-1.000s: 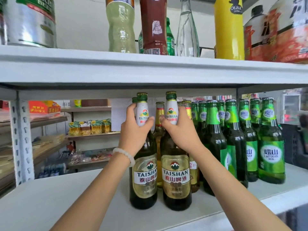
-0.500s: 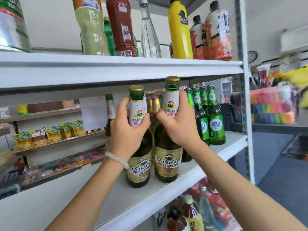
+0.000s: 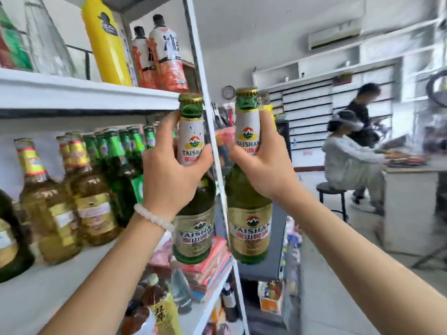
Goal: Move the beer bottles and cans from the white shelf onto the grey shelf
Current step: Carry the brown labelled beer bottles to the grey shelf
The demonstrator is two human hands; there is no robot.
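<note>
Left hand (image 3: 169,175) fingers clench the neck of one Taishan bottle (image 3: 193,213); right hand (image 3: 263,170) fingers clench the neck of a second Taishan bottle (image 3: 250,218). Both bottles, upright and just apart, are held in the air beyond the white shelf (image 3: 48,286) edge; half a second earlier they stood over its surface. Left of the fingers, remaining green bottles (image 3: 121,160) and amber bottles (image 3: 92,209) stand on the shelf. The upright post (image 3: 210,131) passes behind, between the two hands.
</note>
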